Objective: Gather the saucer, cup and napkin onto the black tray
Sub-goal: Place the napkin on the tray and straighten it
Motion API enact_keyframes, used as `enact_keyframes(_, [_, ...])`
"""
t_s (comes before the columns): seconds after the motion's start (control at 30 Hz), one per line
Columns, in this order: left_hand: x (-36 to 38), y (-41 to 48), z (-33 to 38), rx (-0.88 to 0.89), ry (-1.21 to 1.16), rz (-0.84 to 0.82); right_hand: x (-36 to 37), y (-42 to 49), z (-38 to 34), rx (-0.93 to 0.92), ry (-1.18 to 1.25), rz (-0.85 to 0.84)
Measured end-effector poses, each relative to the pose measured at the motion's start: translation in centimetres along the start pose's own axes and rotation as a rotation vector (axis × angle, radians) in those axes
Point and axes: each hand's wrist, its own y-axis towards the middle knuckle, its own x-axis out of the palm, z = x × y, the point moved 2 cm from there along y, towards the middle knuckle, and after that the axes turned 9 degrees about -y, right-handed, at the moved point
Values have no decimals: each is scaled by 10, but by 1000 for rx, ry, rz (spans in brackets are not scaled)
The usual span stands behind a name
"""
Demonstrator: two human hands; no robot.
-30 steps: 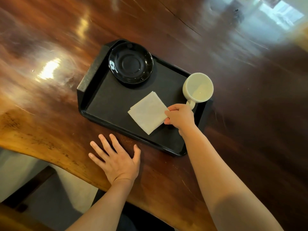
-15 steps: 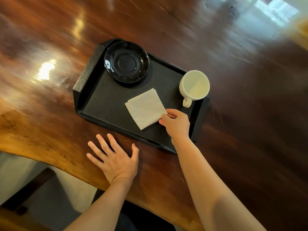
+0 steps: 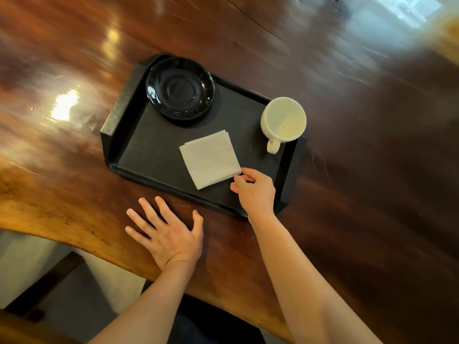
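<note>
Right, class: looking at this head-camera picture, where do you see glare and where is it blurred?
Head view: bright glare patches sit on the polished table left of the black tray, with a washed-out window reflection at the top right corner; the table's far and left parts are smeared by motion blur, while the saucer, cup, napkin and both hands stay fairly sharp.

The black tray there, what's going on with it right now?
A person is loading the black tray on a wooden table. The black saucer, the white cup and the folded napkin all sit on it. The right hand has its fingers at the napkin's near corner. The left hand lies flat on the table.
</note>
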Motion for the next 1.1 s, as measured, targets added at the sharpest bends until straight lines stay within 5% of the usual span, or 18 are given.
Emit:
enact_keyframes(0.83, [-2, -1, 1, -35, 7, -97, -25, -31, 13, 34, -83, -153])
enact_keyframes(1.1, [-29, -5, -9, 66, -20, -253, -16, -94, 15, -19, -349, -259])
